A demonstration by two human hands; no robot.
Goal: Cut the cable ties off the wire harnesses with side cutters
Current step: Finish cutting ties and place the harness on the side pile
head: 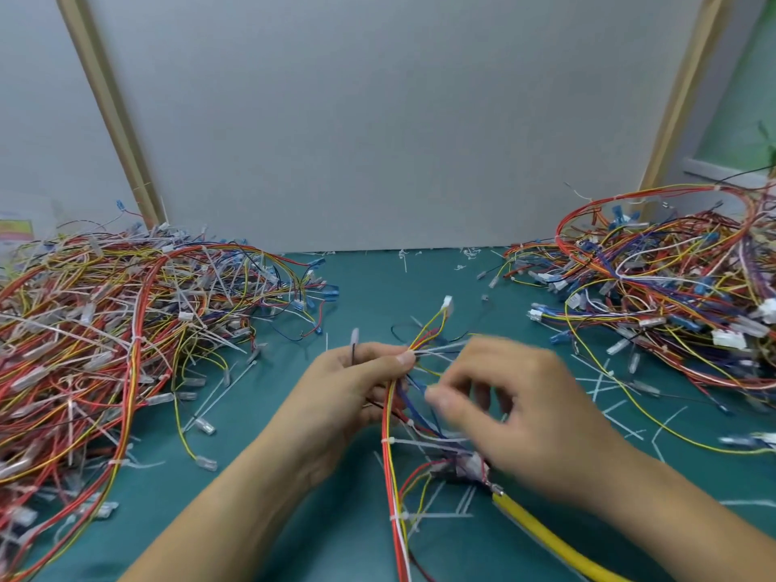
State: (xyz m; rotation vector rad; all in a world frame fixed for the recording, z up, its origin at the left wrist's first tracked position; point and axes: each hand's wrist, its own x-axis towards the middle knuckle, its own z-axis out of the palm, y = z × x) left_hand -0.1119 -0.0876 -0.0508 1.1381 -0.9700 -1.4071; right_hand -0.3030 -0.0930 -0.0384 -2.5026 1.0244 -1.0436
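Red, yellow, blue wire harness (pixel 388 455); teal table (pixel 294 476).

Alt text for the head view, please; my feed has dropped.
Over a green mat, the left hand grips a wire harness while the blurred right hand, fingers curled, reaches into its wires. A left pile and a right pile of tangled harnesses flank them, with loose white cable ties scattered on the mat.

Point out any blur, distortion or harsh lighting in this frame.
Head view: the right hand is smeared by motion blur, while the left hand gripping the wire harness is fairly sharp; the wooden strips on the wall lean outward, likely wide-angle distortion; light is even, with no glare on the green mat.
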